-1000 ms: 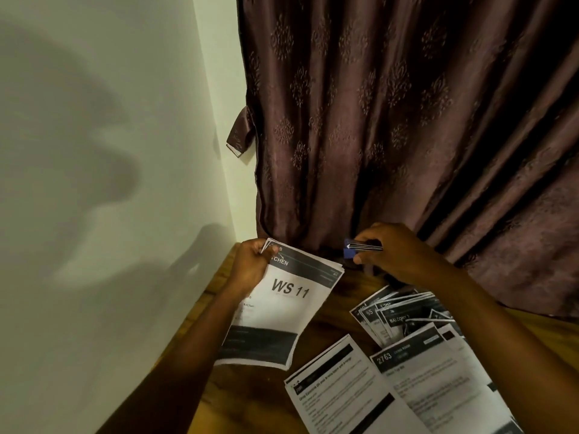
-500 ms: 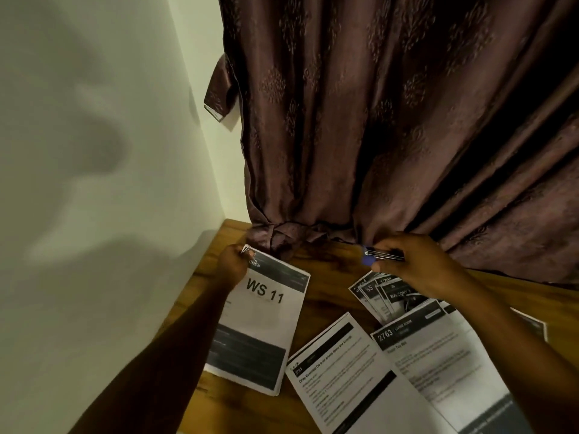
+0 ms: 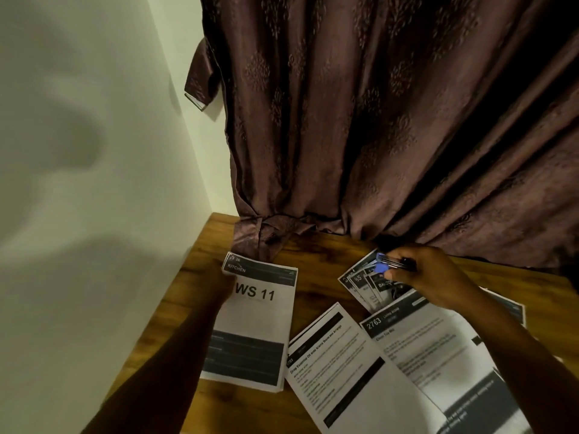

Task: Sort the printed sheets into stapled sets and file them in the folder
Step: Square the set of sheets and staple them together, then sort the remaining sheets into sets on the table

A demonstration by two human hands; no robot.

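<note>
Left hand is on the WS 11 set, grip hidden, right hand pinches the stapler, so I'd square the corner before stapling.

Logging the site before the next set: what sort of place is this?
Likely a room in a home, not an office: a heavy patterned curtain hangs onto a wooden table in a plain wall corner.

stapler in right hand, sheets on table
</note>
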